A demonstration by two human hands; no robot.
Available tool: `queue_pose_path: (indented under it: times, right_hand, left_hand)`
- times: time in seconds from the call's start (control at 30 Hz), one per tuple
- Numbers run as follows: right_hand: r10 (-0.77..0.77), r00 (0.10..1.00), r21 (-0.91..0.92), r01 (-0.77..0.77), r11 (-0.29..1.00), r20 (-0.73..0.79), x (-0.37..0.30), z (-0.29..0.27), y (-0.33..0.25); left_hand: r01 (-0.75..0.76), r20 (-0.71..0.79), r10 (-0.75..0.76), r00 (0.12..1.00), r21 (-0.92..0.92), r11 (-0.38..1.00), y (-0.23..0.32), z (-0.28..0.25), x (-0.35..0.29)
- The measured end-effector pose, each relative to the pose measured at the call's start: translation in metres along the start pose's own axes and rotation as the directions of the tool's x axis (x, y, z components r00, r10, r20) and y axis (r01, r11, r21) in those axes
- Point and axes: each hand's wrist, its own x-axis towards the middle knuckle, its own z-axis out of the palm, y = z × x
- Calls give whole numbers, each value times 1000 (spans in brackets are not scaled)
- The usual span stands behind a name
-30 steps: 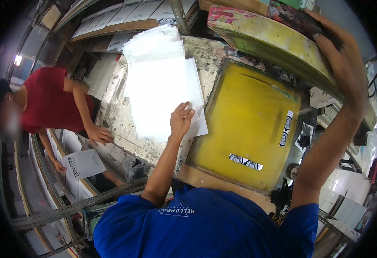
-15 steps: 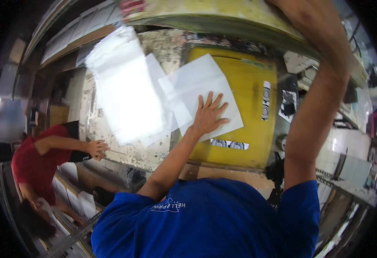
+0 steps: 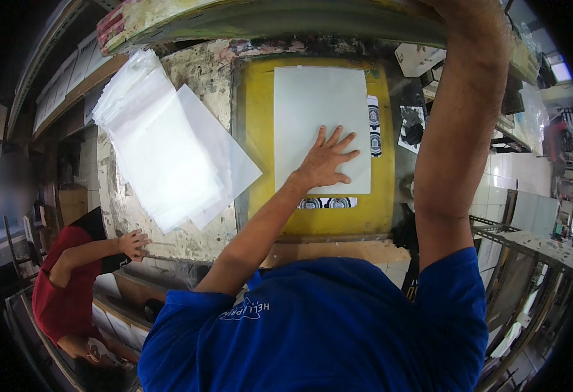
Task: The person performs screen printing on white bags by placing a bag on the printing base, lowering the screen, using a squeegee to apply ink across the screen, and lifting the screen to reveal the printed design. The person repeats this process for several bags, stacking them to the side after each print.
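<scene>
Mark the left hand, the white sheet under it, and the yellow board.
Left hand [image 3: 326,163], head view: back of the hand.
White sheet [image 3: 319,101], head view: bare upper part.
Yellow board [image 3: 338,222], head view: bare lower strip.

White rectangular sheet is lying on flat yellow board; fanned white sheet pile is resting left of it
</scene>
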Motion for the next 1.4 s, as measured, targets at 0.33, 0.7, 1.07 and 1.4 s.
queue_pose_path:
  times: [0.33,0.7,1.07,1.4]
  right_hand:
    - [-2,997,-16,3,1000,83,1,2,-4]
    - [-76,990,-268,42,962,-118,-14,18,-2]
    - [105,994,-359,-89,929,24,-169,96,-55]
    - [411,834,-328,-297,897,369,-295,218,-5]
  left_hand:
    - [41,-20,-41,999,0,999,10,6,-14]
    - [-45,-452,-3,892,-94,995,19,-35,-31]
    - [-342,-461,-826,325,-871,352,65,-118,-197]
    - [373,-641,-635,432,-514,773,24,27,-248]
